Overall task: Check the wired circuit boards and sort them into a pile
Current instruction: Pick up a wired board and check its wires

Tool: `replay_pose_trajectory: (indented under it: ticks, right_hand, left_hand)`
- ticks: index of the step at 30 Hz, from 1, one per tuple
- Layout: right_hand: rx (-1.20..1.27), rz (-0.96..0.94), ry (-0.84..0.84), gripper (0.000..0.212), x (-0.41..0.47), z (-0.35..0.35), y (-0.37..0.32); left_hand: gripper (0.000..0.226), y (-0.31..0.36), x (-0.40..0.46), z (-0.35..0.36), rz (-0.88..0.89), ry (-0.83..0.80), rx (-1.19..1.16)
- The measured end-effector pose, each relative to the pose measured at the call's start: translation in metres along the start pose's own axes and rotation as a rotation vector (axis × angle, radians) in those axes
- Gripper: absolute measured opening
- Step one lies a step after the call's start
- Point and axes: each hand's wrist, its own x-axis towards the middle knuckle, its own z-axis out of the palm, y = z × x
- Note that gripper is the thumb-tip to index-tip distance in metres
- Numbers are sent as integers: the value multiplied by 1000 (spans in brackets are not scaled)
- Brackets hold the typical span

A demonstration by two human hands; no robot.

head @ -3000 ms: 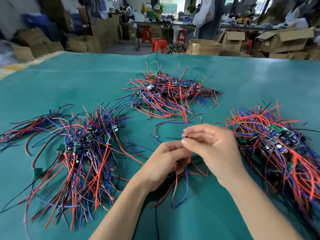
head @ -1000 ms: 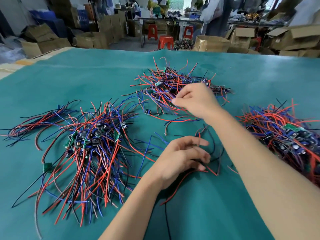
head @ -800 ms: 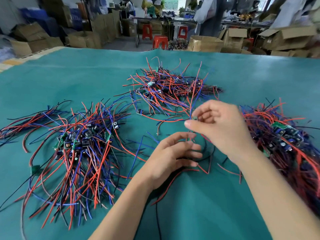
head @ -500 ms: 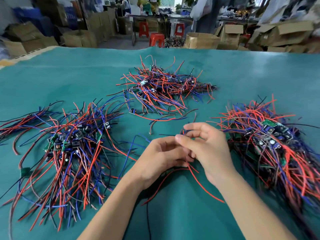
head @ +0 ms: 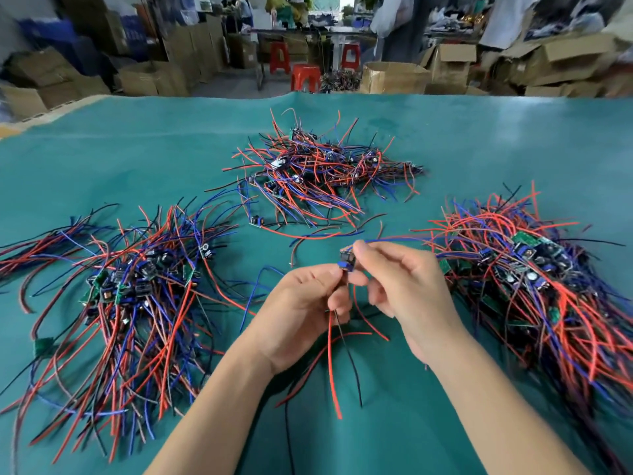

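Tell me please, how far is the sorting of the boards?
Partly done, it seems. Three heaps lie on the green cloth: left pile, far pile, right pile; which is checked, I cannot tell. In hand: left hand and right hand pinch one small board.

1. Both bare forearms reach forward from the lower edge of the view and converge toward the middle, held above the tabletop (head: 445, 138).
2. The left hand (head: 301, 310) is turned with its back toward the camera, knuckles to the left; its fingers curl inward and its fingertips pinch a small wired circuit board (head: 346, 262) from below.
3. The right hand (head: 407, 289) sits just beside the left, slightly higher, its thumb and forefinger pinching the same board from above and the right.
4. The remaining right fingers are loosely curled under the palm.
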Motion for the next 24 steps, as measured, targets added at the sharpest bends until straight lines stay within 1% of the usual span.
replay_pose_trajectory:
  ticks: [1,3,5,8,9,10,12,13,15,17,22,24]
  right_hand:
    - [26,-1,0,29,0,1,1]
    - [121,59,26,30,1,1,2]
    - [232,145,33,39,3,-3,2]
    - [301,229,-44,33,2,-6,0]
    - [309,253,-39,32,2,-6,1]
    - [306,273,-14,30,3,-6,1]
    - [281,277,73,13,4,-7,4]
    - [256,258,131,7,5,-7,5]
    - [114,168,248,16,8,-10,8]
    - [0,74,333,20,11,-15,9]
    - [-95,21,525,17,18,-38,10]
    - [-65,30,567,17,19,-45,8]
  left_hand:
    - [28,-1,0,0,-4,3,32]
    - [29,-4,1,-1,-17,-4,94]
    - [29,-5,0,-2,-47,-35,130]
    - [29,-5,-1,-1,-85,-101,136]
    - [29,-4,-1,-1,-93,-111,142]
    - [28,-3,-2,0,-101,-117,152]
    - [28,-3,-3,0,-105,-121,179]
    - [28,-2,-3,1,-103,-123,190]
    - [27,-2,-4,3,-105,-124,202]
    - [28,-1,-6,3,-116,-129,220]
    - [30,1,-7,5,-156,-168,315]
    - [31,1,-8,6,-157,-175,328]
